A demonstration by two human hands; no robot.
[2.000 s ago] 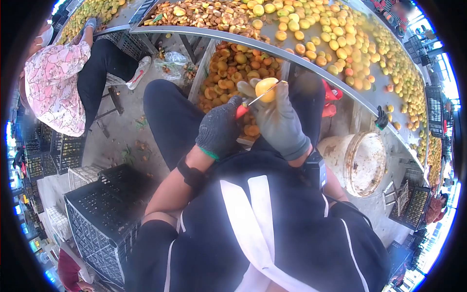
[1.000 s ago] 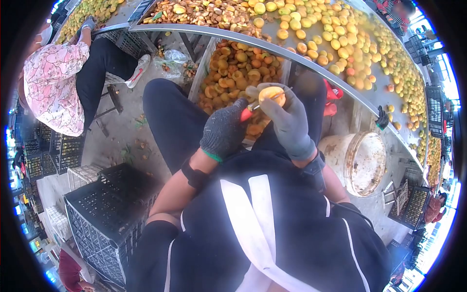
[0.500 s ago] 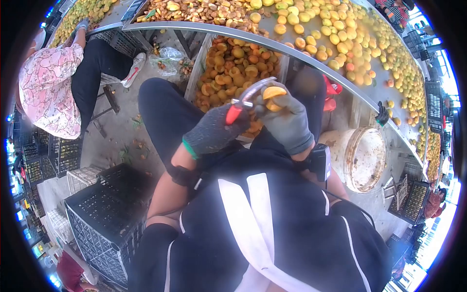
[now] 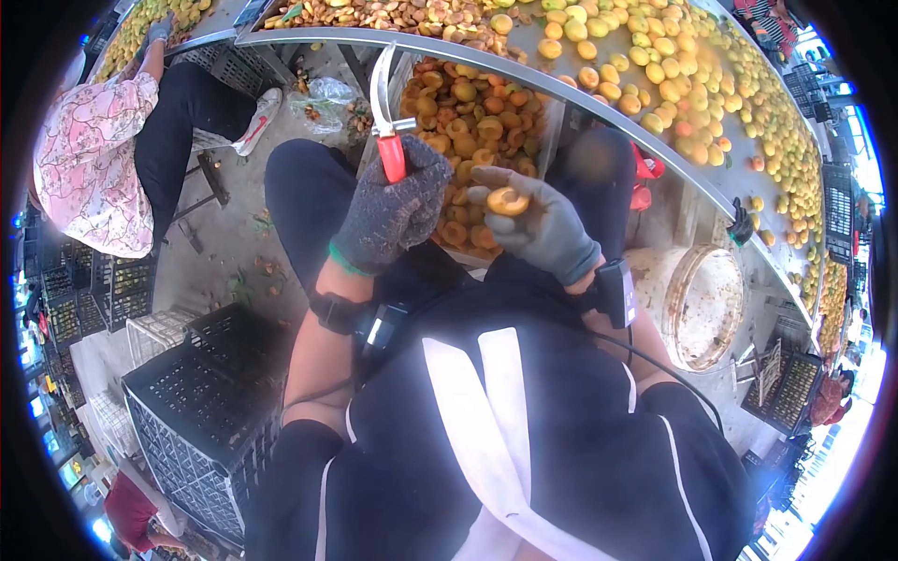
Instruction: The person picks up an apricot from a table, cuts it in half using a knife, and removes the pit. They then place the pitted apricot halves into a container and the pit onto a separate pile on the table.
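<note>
My left hand (image 4: 393, 210), in a dark grey glove with a green cuff, is closed around the red handle of a curved knife (image 4: 382, 89). Its hooked metal blade points up toward the table edge. An apricot half (image 4: 508, 200) rests in the fingers of my right hand (image 4: 552, 229), cut face up, and this glove is lighter grey. Both hands are over my lap, a short way apart. Below and beyond them, between my knees, a crate (image 4: 556, 126) holds many apricot halves (image 4: 477, 107).
A metal-edged table (image 4: 599, 114) curves across the front, bearing whole apricots (image 4: 669, 93) and a heap of pit-coloured pieces (image 4: 393, 21). A stained white bucket (image 4: 655, 294) stands at right, a black crate (image 4: 201, 411) at left. A person (image 4: 94, 168) sits at left.
My left hand has drawn back from the fruit and turned the knife upright. My right hand has lowered and tilted, showing one apricot half's cut face.
</note>
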